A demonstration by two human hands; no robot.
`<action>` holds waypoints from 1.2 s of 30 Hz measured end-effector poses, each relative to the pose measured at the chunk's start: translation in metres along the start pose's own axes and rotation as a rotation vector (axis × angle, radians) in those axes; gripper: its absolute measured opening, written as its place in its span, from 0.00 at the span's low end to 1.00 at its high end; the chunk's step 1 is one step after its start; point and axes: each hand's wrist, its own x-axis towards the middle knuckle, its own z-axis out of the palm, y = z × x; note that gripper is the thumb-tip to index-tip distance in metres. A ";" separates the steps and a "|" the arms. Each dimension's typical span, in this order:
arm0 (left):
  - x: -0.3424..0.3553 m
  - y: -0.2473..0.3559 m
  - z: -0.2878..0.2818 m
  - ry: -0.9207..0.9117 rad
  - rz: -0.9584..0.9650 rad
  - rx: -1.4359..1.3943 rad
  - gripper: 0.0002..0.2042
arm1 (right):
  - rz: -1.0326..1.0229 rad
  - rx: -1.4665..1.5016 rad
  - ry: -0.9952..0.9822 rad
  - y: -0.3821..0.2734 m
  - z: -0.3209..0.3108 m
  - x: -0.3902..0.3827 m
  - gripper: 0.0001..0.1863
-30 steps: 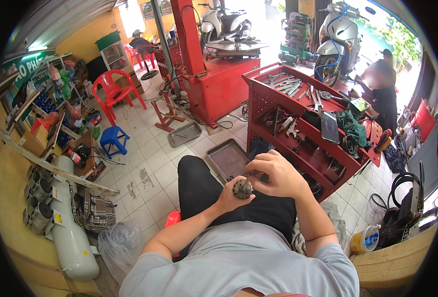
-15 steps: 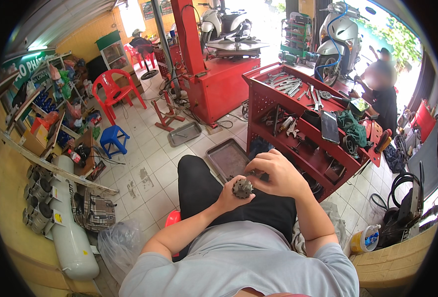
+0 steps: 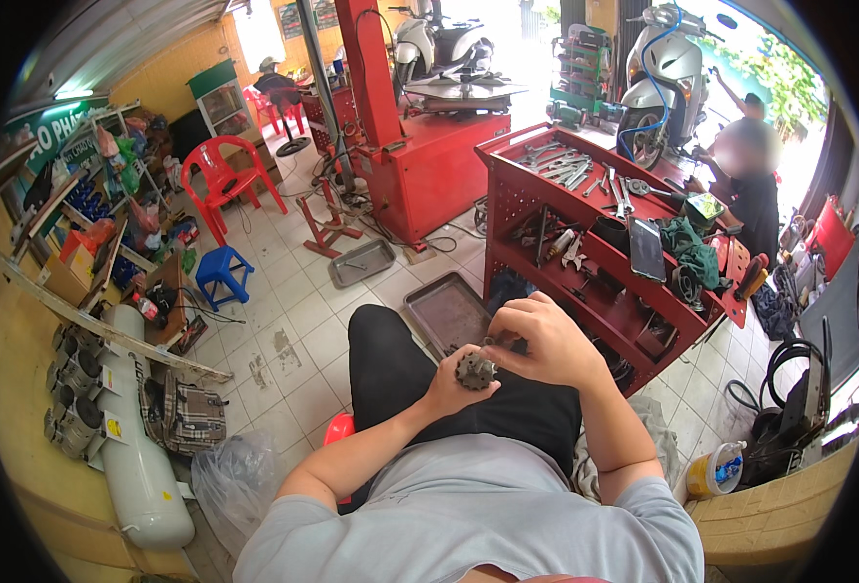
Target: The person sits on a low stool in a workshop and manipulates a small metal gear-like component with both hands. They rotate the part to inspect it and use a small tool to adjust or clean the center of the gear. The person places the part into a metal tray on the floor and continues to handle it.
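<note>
My left hand (image 3: 448,389) is wrapped around a dark metal gear shaft (image 3: 472,372) above my lap. The shaft's toothed end faces up toward me, and the fingers hide much of its length. Close against its far right side is my right hand (image 3: 549,342), fingers curled and thumb drawn in. Between those fingertips sits something small and metallic, too hidden to name. My black-trousered legs (image 3: 388,360) lie under both hands.
Beyond my knees, a shallow metal tray (image 3: 449,309) rests on the tiles. To the right stands a red tool cart (image 3: 595,267) with wrenches (image 3: 567,167) and a phone (image 3: 647,248). A blue stool (image 3: 223,274) and red chair (image 3: 223,185) are left. Another person (image 3: 750,185) works near a scooter (image 3: 665,83).
The gear shaft has tilted slightly in my left hand, and my right fingers have shifted a little beside it. At the far right, an arm is now raised toward the scooter.
</note>
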 end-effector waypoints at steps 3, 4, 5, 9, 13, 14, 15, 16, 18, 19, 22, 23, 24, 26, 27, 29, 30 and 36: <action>-0.002 -0.004 0.000 0.014 -0.019 0.009 0.22 | -0.016 0.018 0.014 -0.004 -0.002 0.001 0.09; -0.002 -0.005 0.001 0.023 -0.031 0.016 0.22 | -0.026 0.029 0.022 -0.005 -0.002 0.001 0.09; -0.002 -0.005 0.001 0.019 -0.028 0.013 0.22 | -0.031 0.024 0.018 -0.004 -0.001 0.001 0.09; 0.000 -0.003 0.001 0.006 -0.013 0.009 0.23 | -0.008 -0.005 0.001 -0.001 0.000 -0.001 0.10; 0.000 -0.002 -0.001 0.009 -0.020 0.035 0.23 | -0.018 0.008 0.038 -0.003 -0.001 0.000 0.10; 0.000 -0.003 0.000 0.013 -0.019 0.029 0.23 | -0.032 0.005 0.025 -0.003 -0.001 0.000 0.10; -0.001 -0.003 0.000 0.016 -0.018 0.023 0.23 | -0.045 0.002 0.012 -0.003 -0.002 0.000 0.10; -0.001 -0.003 0.000 0.020 -0.016 0.017 0.22 | -0.059 -0.001 -0.001 -0.003 -0.002 0.000 0.10; -0.001 -0.005 0.001 0.014 -0.013 0.015 0.22 | -0.070 0.005 0.035 -0.001 0.002 0.000 0.10; -0.001 -0.005 0.001 0.012 -0.011 0.014 0.22 | -0.076 0.008 0.053 0.000 0.004 0.001 0.09; -0.001 -0.004 -0.002 -0.020 -0.048 -0.016 0.25 | -0.079 -0.056 0.086 0.002 0.005 0.003 0.09; 0.000 -0.001 -0.003 -0.052 -0.079 -0.037 0.26 | -0.081 -0.064 0.102 0.003 0.006 0.003 0.09; 0.002 0.005 -0.004 -0.085 -0.110 -0.057 0.28 | -0.083 -0.071 0.119 0.004 0.008 0.003 0.09; 0.005 0.008 -0.006 -0.124 -0.107 -0.086 0.31 | -0.083 -0.078 0.143 0.005 0.008 0.003 0.09; 0.006 0.008 -0.007 -0.131 -0.072 -0.094 0.33 | -0.081 -0.077 0.150 0.005 0.008 0.003 0.09; 0.009 0.008 -0.009 -0.157 -0.049 -0.091 0.35 | -0.082 -0.076 0.170 0.006 0.008 0.003 0.09; 0.009 0.009 -0.011 -0.176 -0.062 -0.080 0.36 | -0.086 -0.076 0.184 0.007 0.008 0.003 0.09; 0.008 -0.007 -0.013 -0.157 0.018 -0.177 0.34 | -0.074 -0.095 0.214 0.008 0.003 0.003 0.09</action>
